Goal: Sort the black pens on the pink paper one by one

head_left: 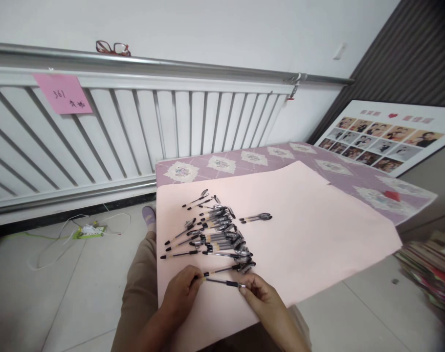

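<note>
Between my two hands a clear pen with a black grip (222, 282) is held level, close to the table's near edge. My left hand (184, 293) pinches its left end, and my right hand (258, 293) pinches the right end by the tip. Just beyond my fingers lies a loose pile of similar pens (218, 239), with black caps or grips and tan bands. To the right of the pile, a small group of pens (256, 218) lies apart. All of them rest on a pale pink sheet (299, 234).
The sheet covers a table with a purple patterned cloth (252, 157). Behind stands a white radiator (193, 122) with a pink note (63, 94); glasses (113, 48) sit on the pipe. A power strip (89, 231) lies on the floor. A photo board (387, 137) leans at right.
</note>
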A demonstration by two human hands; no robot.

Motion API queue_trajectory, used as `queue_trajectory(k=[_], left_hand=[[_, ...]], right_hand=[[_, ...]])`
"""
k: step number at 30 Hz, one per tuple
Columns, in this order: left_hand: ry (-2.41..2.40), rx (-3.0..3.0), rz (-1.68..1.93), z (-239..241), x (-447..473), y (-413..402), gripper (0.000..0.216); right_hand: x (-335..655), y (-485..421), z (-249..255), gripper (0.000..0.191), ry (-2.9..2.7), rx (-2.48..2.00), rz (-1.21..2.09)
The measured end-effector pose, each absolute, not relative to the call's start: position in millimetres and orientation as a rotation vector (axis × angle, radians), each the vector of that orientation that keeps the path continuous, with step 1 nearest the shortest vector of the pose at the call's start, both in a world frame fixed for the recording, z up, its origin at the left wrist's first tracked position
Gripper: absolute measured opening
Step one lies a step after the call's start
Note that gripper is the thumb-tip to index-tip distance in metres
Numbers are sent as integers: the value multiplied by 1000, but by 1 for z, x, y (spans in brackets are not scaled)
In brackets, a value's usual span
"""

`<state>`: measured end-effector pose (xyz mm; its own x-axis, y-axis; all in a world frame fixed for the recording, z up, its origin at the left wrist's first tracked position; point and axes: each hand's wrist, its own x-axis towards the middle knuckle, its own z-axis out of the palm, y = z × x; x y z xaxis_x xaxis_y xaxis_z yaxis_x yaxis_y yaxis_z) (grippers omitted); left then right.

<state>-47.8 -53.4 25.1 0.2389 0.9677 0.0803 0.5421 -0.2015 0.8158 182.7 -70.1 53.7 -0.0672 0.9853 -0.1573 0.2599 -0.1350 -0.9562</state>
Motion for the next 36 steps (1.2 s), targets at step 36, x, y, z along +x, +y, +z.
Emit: queue_trajectory(k=[36], left_hand=[[1290, 1940, 824, 19, -49, -54, 17]], right_hand=[[176, -67, 64, 20, -1596, -1530, 1147]])
